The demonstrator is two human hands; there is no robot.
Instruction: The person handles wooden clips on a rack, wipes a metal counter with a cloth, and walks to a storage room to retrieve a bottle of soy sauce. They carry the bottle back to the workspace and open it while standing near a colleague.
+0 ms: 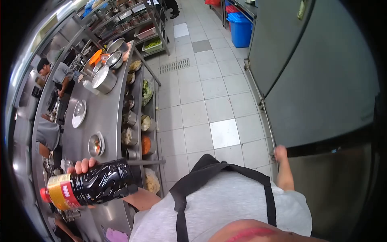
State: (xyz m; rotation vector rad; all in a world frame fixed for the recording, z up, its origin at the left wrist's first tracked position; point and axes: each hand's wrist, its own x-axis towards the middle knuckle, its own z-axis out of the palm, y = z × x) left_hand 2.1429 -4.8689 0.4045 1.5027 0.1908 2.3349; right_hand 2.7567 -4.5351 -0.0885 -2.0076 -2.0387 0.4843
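A large dark bottle (102, 183) with a red cap and a yellow and red label lies nearly sideways in my left hand (82, 165), whose fingers wrap round it above the steel counter (86, 137). Just beyond the bottle a small metal bowl on a white plate (96, 145) stands on the counter. On the right, my right hand (280, 153) is beside the lower edge of a grey steel door (322, 76); its fingers are too small and blurred to make out.
Pots and bowls (105, 80) crowd the counter's far end. Food containers (147, 123) fill the shelf below it. A blue bin (239, 29) stands ahead on the right. Co-workers (60, 74) are beyond the counter on the left, and another person's legs (172, 7) show far ahead.
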